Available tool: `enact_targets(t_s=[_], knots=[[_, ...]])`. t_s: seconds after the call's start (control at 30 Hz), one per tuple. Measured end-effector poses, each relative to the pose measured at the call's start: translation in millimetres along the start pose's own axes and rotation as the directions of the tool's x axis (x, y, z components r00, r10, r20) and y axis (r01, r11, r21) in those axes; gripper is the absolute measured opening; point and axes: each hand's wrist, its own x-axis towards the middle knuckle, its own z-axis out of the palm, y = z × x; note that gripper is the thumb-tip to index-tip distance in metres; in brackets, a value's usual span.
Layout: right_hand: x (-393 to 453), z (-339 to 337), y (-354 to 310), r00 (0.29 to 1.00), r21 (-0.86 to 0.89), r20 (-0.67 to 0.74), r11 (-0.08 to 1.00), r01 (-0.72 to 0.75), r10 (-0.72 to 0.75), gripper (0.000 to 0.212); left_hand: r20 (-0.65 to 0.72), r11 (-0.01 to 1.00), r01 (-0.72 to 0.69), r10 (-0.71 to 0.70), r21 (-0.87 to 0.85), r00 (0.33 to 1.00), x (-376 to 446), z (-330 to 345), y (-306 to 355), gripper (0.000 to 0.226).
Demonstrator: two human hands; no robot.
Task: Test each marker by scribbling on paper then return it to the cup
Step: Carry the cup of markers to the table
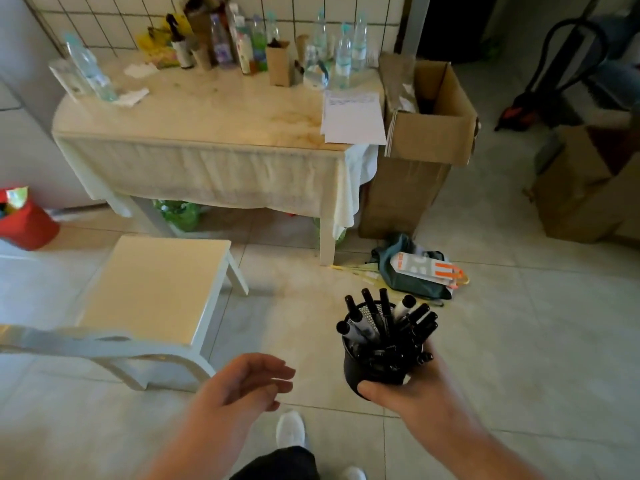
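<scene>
— So where are the markers right now?

— All of them stand in the black mesh cup, caps up, packed tight. The right hand wraps the cup from below and the side, thumb across its lower wall, keeping it upright, probably so nothing spills out while it is carried above the floor.

— And the other one?

— The left hand holds nothing; its fingers are loosely spread and curled, apart from the cup, free to pull a marker or move something.

— Why no scribbling yet?

— The paper lies on the far right corner of the tabletop, well apart from the cup, beside an open cardboard box. My guess is that the cup needs setting down near those sheets first.

— Anything in the way?

— A white chair stands between the person and the tabletop, and bottles crowd the back edge, so the bare stretch by the paper looks like the sensible spot.
</scene>
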Motion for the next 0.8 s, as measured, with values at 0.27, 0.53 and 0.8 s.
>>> enact_targets(t_s=[0.27,0.53,0.8], knots=[[104,15,-26,0.999,0.027,0.020,0.999,-0.034,0.034,0.079,0.018,0.999,0.040,-0.040,-0.014,0.999,101,-14,27,0.030],[223,34,-84,0.999,0.027,0.011,0.999,-0.034,0.033,0.075,0.064,1.000,0.008,-0.010,0.028,0.998,233,-36,89,0.030],[307,38,-122,0.998,0.015,-0.041,0.999,-0.042,0.042,0.070,0.085,0.999,0.022,-0.024,0.029,0.996,326,-38,131,0.030]])
